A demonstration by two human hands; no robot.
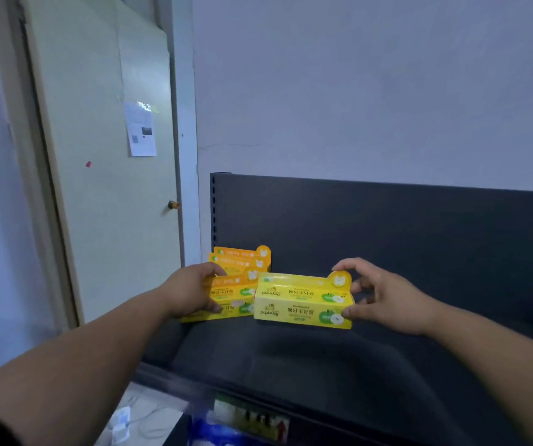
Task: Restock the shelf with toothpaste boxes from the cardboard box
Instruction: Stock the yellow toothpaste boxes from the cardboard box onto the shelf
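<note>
Head camera: dark shelf [323,358] is stretching rightward beyond the right grip [384,300], which is pinching a toothpaste box [300,305] just left of it; left grip [191,291] is clasping stacked boxes [231,292] at the shelf's edge.

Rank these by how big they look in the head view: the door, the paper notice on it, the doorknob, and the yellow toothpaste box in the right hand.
1. door
2. yellow toothpaste box, though it sits much nearer the camera, so this says little of true size
3. paper notice
4. doorknob
</note>
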